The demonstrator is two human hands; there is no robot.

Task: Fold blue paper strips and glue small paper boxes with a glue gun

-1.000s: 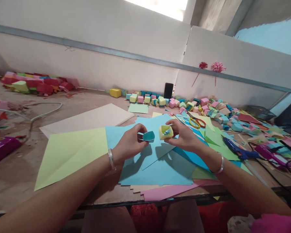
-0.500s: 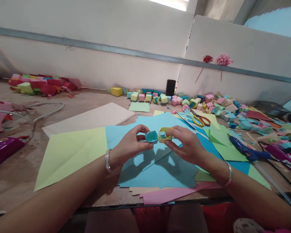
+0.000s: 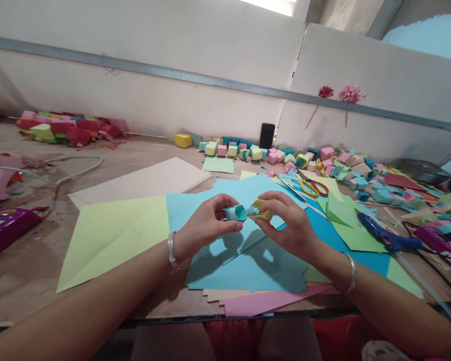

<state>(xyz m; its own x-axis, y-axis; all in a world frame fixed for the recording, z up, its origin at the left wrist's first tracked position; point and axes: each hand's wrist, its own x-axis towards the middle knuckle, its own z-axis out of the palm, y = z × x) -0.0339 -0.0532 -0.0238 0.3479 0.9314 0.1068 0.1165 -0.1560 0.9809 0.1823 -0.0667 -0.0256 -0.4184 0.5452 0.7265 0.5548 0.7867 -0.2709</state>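
My left hand point(image 3: 205, 225) pinches a small folded blue paper box point(image 3: 235, 212) between thumb and fingers. My right hand point(image 3: 290, 224) grips a small yellow paper box point(image 3: 260, 210) with blue scraps inside it. The two boxes touch mouth to mouth, just above a spread of blue paper sheets point(image 3: 248, 260). Both wrists wear silver bangles. A large light green sheet point(image 3: 113, 235) lies to the left of my hands.
Yellow-handled scissors point(image 3: 311, 187) and a blue glue gun point(image 3: 383, 235) lie to the right. Several small coloured paper cubes point(image 3: 248, 150) line the back by a black phone point(image 3: 266, 135). A magenta device point(image 3: 3, 225) and cable sit at the left. A white sheet point(image 3: 143, 181) lies behind.
My hands came together and dropped a little. The blue and yellow boxes, apart a second ago, now touch, and the yellow one has tilted toward the blue one.
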